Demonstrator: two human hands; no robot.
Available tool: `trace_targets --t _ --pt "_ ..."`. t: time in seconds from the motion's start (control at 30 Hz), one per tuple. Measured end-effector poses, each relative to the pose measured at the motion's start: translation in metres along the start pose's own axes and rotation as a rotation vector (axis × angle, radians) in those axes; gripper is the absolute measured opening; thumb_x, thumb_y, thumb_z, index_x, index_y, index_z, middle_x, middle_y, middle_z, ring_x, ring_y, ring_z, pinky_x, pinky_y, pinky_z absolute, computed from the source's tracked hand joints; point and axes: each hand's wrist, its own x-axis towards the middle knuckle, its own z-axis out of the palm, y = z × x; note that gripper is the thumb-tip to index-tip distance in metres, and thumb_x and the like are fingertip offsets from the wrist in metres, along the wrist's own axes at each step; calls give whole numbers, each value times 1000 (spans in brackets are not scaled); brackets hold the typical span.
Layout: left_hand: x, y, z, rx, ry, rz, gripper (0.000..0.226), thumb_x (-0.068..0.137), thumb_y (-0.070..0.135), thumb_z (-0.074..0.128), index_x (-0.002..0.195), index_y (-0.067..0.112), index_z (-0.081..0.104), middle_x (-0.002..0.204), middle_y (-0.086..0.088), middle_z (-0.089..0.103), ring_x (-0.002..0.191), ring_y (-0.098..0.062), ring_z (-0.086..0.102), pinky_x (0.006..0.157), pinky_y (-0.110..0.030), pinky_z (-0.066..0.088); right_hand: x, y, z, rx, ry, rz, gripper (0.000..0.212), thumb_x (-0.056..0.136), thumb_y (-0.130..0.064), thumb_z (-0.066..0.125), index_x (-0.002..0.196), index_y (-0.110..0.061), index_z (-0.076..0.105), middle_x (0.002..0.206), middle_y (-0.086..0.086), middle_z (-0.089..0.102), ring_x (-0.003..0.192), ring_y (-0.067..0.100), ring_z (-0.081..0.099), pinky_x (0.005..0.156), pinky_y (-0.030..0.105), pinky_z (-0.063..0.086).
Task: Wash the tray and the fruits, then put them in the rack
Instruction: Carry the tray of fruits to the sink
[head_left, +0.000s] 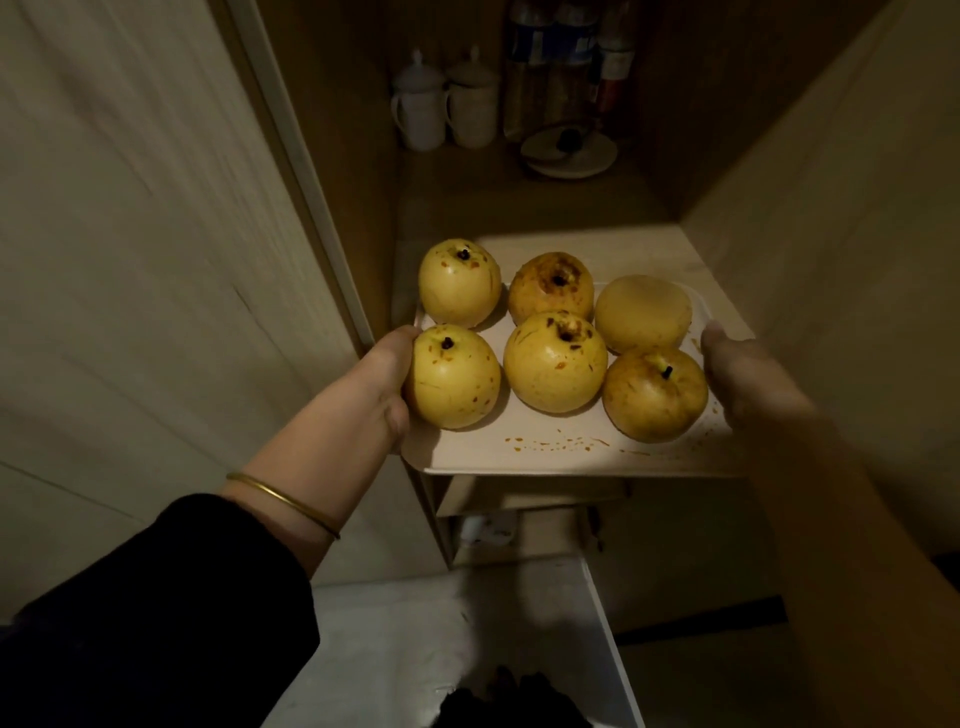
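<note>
Head camera, dim cupboard alcove. Both hands are on the tray (545, 441), one at each short end.

- Left hand (387, 374): clamped on the tray's end, thumb up against the nearest fruit, fingers tucked out of sight below. Thin bangle (280, 499) on that wrist.
- Right hand (743, 374): blurred. Thumb lies on the rim at the far end and the fingers are hidden; I read it as a grip on the tray.
- Six yellow fruits (555, 361) sit between the hands in two rows of three, loose and touching. They are spotted brown, and orange splashes (561, 442) mark the bare strip of tray nearest the person.
- The tray is over a pale ledge (649, 254) beyond the hands. I cannot tell whether it rests there or is already clear of it.

Step in hand, as I judge it: carrying the loaded tray off to be washed.
- Keep it level. The fruits are round, and the rim looks low and would hardly stop them.
- Raise both ends together and draw it straight back.
- The left thumb could steady the corner fruit.
- Move slowly, since the load looks heavy for a thin tray.

Writing: well beyond the hands, at the back of the alcove, stand two lidded mugs (447, 109), some bottles (550, 47) with blue labels and one with red, and a round lid (569, 150). No lettering is legible and no brand can be made out.
</note>
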Motion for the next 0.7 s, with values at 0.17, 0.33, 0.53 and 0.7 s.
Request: trace_targets --t 0.17,0.33,0.53,0.7 --pt "-9 -15 -4 6 -6 20 36 94 40 46 68 18 57 55 -7 62 65 -26 57 56 -31 45 -10 16 0 114 36 -25 33 98 -45 41 85 -15 49 68 5 46 54 17 41 53 26 33" --pt "-19 -36 -16 23 -35 5 37 92 41 47 64 18 55 42 -5 59 64 -25 56 55 -29 42 -34 31 -8 99 46 -6 42 97 -50 42 102 -11 58 86 9 59 83 26 56 73 34 44" --pt "-40 -67 -34 -7 -73 -31 33 87 39 50 63 18 56 55 -8 62 69 -27 59 67 -34 50 -66 53 -17 73 6 29 52 94 -55 42 112 -11 61 101 10 67 92 31 64 87 45 50" --pt "-52 -97 -53 5 -35 -75 28 80 37 53 60 18 51 64 -7 58 76 -27 57 91 -38 48 -92 61 -21 12 13 30 49 96 -52 41 112 -8 59 100 13 64 92 32 61 87 43 50"
